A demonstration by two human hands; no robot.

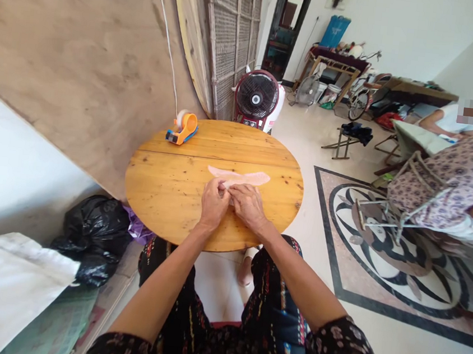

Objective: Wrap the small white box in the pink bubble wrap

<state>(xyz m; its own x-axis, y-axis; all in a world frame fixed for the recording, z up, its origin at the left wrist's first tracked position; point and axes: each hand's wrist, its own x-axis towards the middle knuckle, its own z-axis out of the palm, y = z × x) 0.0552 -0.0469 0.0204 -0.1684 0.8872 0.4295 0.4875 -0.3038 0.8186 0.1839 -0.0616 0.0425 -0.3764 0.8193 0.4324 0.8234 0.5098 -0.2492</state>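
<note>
A thin, pale pink strip [240,176], soft-looking and wavy along its edges, lies across the wooden table top. Whether it is cloth or paper I cannot tell. At its near edge my left hand [214,201] is closed, thumb and fingers pinching part of it. My right hand [248,206] is right beside it, touching, with its fingers bent together on the same strip. The fingers hide the pinched part. Farther off on the table's left side stands an orange and blue tape dispenser [183,128] with a roll of tape in it.
The oval wooden table [163,192] is over my knees. An electric fan [256,99] stands behind it. Black plastic bags [95,230] and a white bag [10,277] lie at the left. A person in a patterned top [469,173] sits at the right, another person beyond.
</note>
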